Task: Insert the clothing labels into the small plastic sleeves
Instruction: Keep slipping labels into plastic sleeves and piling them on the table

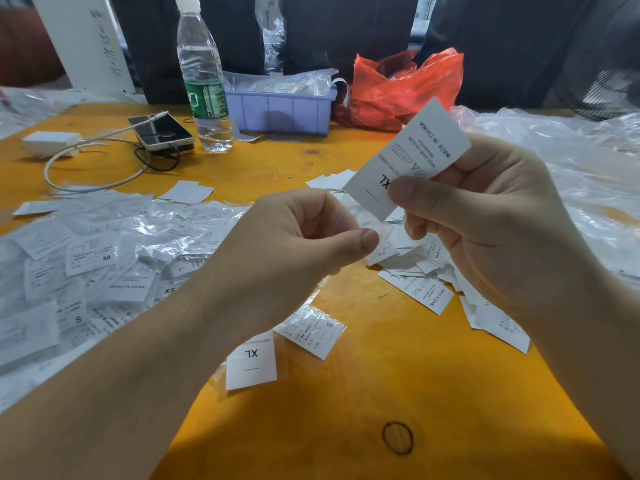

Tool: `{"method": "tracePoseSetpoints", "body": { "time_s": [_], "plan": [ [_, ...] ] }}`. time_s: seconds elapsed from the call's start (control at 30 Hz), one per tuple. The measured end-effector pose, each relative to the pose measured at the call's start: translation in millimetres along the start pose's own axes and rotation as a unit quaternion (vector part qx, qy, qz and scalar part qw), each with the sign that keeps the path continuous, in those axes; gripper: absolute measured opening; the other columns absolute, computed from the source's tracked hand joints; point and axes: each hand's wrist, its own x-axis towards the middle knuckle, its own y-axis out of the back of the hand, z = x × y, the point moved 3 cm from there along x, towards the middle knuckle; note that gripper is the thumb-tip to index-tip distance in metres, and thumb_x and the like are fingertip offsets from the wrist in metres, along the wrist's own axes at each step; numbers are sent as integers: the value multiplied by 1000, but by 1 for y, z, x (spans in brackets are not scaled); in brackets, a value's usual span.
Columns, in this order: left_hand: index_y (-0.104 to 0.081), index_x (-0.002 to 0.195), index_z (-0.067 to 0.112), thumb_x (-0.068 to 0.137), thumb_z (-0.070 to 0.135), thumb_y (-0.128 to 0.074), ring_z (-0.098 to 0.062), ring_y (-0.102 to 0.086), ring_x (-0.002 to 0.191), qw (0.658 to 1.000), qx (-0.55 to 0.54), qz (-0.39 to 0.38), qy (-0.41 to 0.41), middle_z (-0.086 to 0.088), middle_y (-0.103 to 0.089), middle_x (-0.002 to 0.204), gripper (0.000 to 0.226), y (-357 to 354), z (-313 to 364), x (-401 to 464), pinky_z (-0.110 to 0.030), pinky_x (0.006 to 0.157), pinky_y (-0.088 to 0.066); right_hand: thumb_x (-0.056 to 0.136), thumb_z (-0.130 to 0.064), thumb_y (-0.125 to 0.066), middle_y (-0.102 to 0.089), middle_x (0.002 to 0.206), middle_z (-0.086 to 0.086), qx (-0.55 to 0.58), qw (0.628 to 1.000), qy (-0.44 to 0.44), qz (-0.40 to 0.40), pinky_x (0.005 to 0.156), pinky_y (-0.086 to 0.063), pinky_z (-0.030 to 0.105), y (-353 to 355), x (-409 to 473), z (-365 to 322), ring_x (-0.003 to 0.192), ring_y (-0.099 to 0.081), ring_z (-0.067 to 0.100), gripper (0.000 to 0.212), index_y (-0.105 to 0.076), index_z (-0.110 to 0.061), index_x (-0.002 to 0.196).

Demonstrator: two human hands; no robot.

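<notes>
**XL label up in the right hand, sleeve mouth below-left of it**

Head view, the only one: the right hand [485, 216] pinches an XL label [407, 161] by its lower end, thumb across the print near the size mark, fingers curled behind; the label stands clear of the table [346, 393], long axis tilted from lower-left up to upper-right, free end pointing away from the person.

The left hand [311, 230] sits just beside and lower-left of the label's held end; thumb and forefinger closed together at the tip; something thin and clear seems caught between them, probably a plastic sleeve [377, 233], though it is too transparent to make out its edges or which way its mouth faces.

Judgement: the coming move turns on that short gap; the label's lower edge lies up and right of the left fingertips, so the right hand, which carries the label, would need to bring it down along its own long axis toward the left pinch; the left hand is the nearer one to the sleeve and need only hold it open.

Around them: filled sleeves heaped at the left [104, 271]; loose labels piled under the right hand [426, 289]; another XL label [251, 362] and an S label [311, 332] lie near the left forearm; water bottle [204, 81], blue bin [280, 109], red bag [405, 88] and phone [162, 131] at the far edge.
</notes>
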Motion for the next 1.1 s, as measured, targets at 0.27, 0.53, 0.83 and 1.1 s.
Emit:
{"method": "tracePoseSetpoints", "body": {
  "time_s": [0.27, 0.53, 0.83, 1.1],
  "plan": [
    [-69, 74, 21, 67, 42, -77, -1, -58, 55, 1000, 8, 5, 4, 1, -69, 67, 24, 0, 1, 0, -11, 49, -44, 78, -13, -70, -75, 86, 3, -72, 997, -4, 4, 56, -51, 29, 0, -1, -1, 63, -61, 11, 14, -70, -10, 92],
    [-69, 72, 17, 69, 35, -77, -2, -58, 55, 1000, 4, 5, 2, -2, -69, 68, 21, 0, 2, -1, -10, 48, -44, 82, -9, -74, -74, 91, -3, -129, 991, -7, 28, 61, -51, 14, 1, -2, 3, 75, -68, 2, 13, -69, -10, 93],
    [-69, 69, 20, 64, 38, -74, -2, -58, 54, 1000, -15, 3, 0, 1, -70, 66, 20, 1, 4, -1, -11, 48, -43, 82, -12, -75, -74, 90, -6, -159, 986, -3, 60, 60, -50, 12, 4, 0, 4, 72, -67, -1, 13, -71, -8, 94],
    [-70, 71, 16, 71, 29, -78, -3, -57, 53, 1000, -6, -2, 3, -4, -70, 67, 15, 1, 4, -1, -11, 49, -44, 82, -8, -75, -74, 86, -8, -139, 988, -2, 62, 59, -49, 11, 4, 1, 2, 68, -66, -3, 11, -70, -14, 91]
  ]
}}
